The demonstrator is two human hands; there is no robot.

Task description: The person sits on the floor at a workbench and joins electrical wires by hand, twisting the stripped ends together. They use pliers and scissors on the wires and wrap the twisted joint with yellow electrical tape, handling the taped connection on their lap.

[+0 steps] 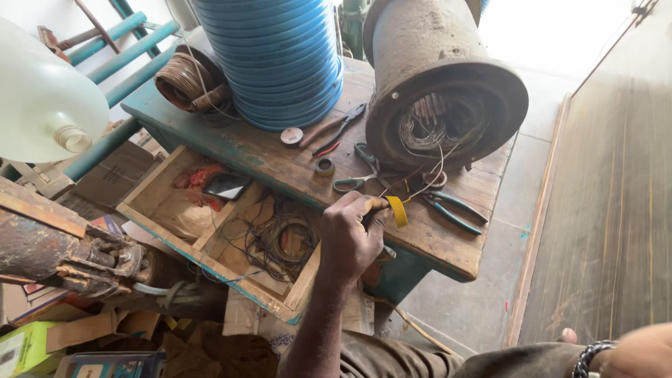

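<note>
Worn wooden workbench (294, 164) with a teal frame, seen from above, fills the scene; its open drawer (210, 238) lies just left of your left hand (350, 241). That hand is closed around a strip of yellow tape (397, 210), pinched between thumb and fingertips at the bench's near edge. Thin wires (427, 178) run from the tape up into the open end of the motor stator housing (444, 91), which lies on its side beyond the hand. Scissors (353, 182) lie just beyond your knuckles, green-handled pliers (451, 208) just right of the tape, and red-handled pliers (336, 129) farther off beside the blue ribbed drum (280, 59). Two small tape rolls (308, 150) sit between the drum and the scissors.

To handle the tape well, keep the strip taut and square to the wires, hold the wires steady so they do not tug the windings, and press each turn flat with the thumb.

Your right hand (640, 353) is cut off at the lower right corner; only a wrist with a beaded bracelet (591, 353) shows, so its grip cannot be told. Exactly where the tape meets the wires is hidden by your fingers. The drawer's tangle of wire and a dark flat object (225, 185) are hard to make out.
</note>
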